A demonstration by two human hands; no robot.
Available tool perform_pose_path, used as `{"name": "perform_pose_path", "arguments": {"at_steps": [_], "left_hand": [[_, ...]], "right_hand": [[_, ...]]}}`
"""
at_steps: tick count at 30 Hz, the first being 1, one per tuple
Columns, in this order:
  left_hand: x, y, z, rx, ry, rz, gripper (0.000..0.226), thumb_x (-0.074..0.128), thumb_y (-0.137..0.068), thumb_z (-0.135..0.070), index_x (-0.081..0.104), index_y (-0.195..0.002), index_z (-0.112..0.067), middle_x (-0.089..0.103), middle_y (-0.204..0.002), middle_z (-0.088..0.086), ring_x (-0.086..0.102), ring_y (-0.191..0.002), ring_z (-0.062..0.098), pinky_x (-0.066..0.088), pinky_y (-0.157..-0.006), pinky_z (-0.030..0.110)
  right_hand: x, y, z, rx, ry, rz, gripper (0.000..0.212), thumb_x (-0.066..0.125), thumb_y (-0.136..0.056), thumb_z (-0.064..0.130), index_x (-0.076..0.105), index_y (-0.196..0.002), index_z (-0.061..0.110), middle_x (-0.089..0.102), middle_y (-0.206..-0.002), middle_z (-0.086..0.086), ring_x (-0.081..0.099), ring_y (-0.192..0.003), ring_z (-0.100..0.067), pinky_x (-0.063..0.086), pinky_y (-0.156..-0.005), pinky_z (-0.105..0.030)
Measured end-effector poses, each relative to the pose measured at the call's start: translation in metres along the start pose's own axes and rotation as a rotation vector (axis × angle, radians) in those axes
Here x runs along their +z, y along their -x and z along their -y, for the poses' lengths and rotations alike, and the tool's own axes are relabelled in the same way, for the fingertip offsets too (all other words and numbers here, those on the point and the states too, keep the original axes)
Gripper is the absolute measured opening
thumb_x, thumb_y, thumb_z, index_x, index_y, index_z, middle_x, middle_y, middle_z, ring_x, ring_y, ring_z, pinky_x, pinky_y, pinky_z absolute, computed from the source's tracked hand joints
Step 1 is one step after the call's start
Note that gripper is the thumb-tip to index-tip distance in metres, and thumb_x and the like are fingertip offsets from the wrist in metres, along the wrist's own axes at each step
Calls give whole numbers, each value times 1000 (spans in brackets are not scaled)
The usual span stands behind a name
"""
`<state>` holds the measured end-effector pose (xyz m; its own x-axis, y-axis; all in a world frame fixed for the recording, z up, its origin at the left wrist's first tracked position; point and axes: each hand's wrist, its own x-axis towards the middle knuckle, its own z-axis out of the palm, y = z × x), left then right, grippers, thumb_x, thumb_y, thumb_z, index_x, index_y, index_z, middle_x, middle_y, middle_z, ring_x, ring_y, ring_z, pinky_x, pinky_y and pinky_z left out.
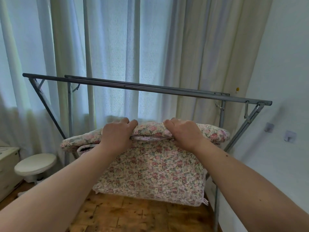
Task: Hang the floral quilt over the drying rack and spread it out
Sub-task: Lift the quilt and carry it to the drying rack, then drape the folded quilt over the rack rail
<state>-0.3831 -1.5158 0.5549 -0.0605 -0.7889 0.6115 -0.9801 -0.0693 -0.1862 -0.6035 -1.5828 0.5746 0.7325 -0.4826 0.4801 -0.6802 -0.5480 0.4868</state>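
Left hand (117, 134) and right hand (182, 133) grip the folded floral quilt (150, 168) below the drying rack (133, 87). Set to hoist it, surely!

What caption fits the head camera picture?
Left hand and right hand grip the folded floral quilt below the drying rack bars.

The floral quilt (150, 168) is covered in a small print of pink and red blossoms with green leaves on cream, the drying rack (150, 89) is finished in dull grey, the curtains (200, 47) are seen in sheer white and cream, the stool (35, 163) in off-white, and the floor (133, 216) in knotted orange-brown wood.
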Motion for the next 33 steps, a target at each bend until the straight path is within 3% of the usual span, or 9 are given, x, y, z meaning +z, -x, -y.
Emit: {"name": "perform_pose_path", "arguments": {"at_steps": [11,18,24,29,33], "left_hand": [[66,-76,34,14,1,-46,42,51,-77,-16,47,-118,-23,59,-96,3,53,-76,24,34,-52,29],[114,-142,52,40,1,-100,32,55,-73,-13,50,-105,-11,58,-83,9,52,-68,28,36,-50,30],[142,-213,62,1,-23,-131,41,52,-76,-19,47,-116,-14,60,-94,8,55,-79,29,35,-57,30],[155,-248,76,-43,-26,-145,33,54,-76,-25,49,-107,-16,58,-84,6,50,-69,27,31,-55,29],[170,-272,91,-31,-32,-186,30,55,-77,-26,51,-103,-11,61,-89,9,57,-75,32,30,-55,30]], "right_hand": [[67,-81,-27,24,-10,-35,45,58,-69,0,50,-112,7,59,-87,-14,56,-65,-30,30,-47,-30],[122,-144,-66,13,32,-106,44,57,-71,2,49,-113,8,59,-89,-12,56,-68,-30,28,-49,-30],[158,-198,-113,4,38,-136,46,58,-68,4,48,-113,9,60,-90,-12,58,-72,-31,30,-49,-30],[179,-233,-134,10,15,-160,45,56,-68,1,49,-112,9,62,-93,-12,60,-76,-32,31,-52,-32],[194,-258,-141,37,13,-169,45,56,-69,2,50,-112,12,63,-97,-11,61,-79,-31,31,-53,-30]]}}
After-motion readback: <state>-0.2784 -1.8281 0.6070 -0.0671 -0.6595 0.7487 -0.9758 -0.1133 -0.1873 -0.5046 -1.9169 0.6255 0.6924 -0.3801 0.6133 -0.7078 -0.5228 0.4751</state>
